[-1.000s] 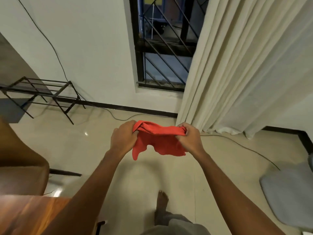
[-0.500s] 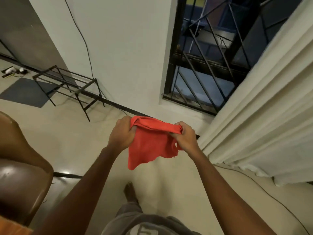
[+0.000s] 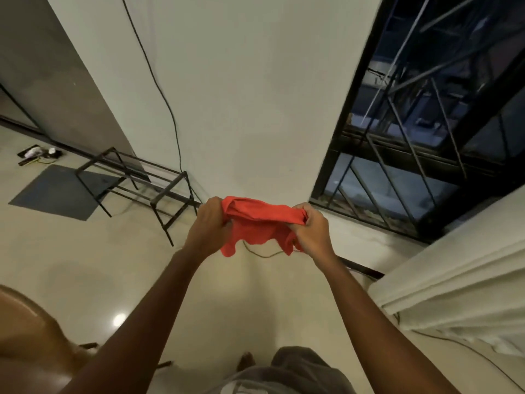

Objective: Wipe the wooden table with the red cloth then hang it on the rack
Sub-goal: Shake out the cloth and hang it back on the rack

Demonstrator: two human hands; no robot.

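red cloth point(image 3: 260, 223) bunched, black rack point(image 3: 136, 183) upright

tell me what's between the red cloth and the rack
Head view: the left hand gripping the cloth's end, then floor and a wall cable beside the rack.

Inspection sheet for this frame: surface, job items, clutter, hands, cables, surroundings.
Surface: wooden table not in view; glossy tiled floor below.
Job's things: red cloth bunched, held in the air; black metal rack on the floor by the wall, nothing seen on it.
Clutter: grey mat beside the rack; small white items farther left; brown chair lower left.
Hands: left hand grips the cloth's left end, right hand its right end.
Cables: wall cable runs down behind the rack; floor cable below the cloth.
Surroundings: barred window, cream curtain at right.
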